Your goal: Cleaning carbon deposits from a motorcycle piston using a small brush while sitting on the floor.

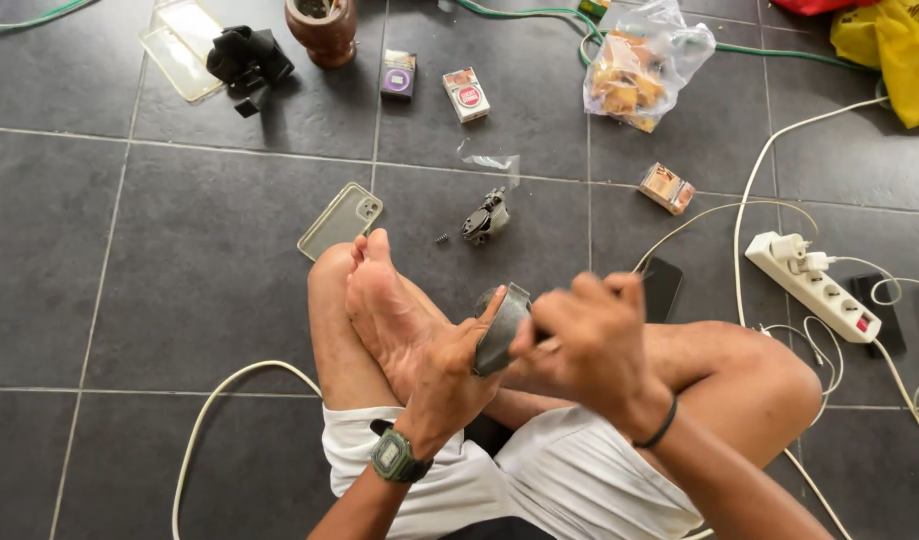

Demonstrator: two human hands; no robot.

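A seated person's left hand [449, 365] grasps a grey metal part [502, 330] over crossed legs. The right hand [589, 345] (fingers curled) pinches something against it; what, I cannot tell.

The dark grey tiled floor [99, 260] carries a clear phone case [340, 220], a small grey metal part [486, 217] with a tiny spring [442, 238] beside it, two small boxes [466, 95], a snack bag [644, 62] and a white power strip [812, 285].

left hand [449, 365] clasped, right hand [589, 335] curled
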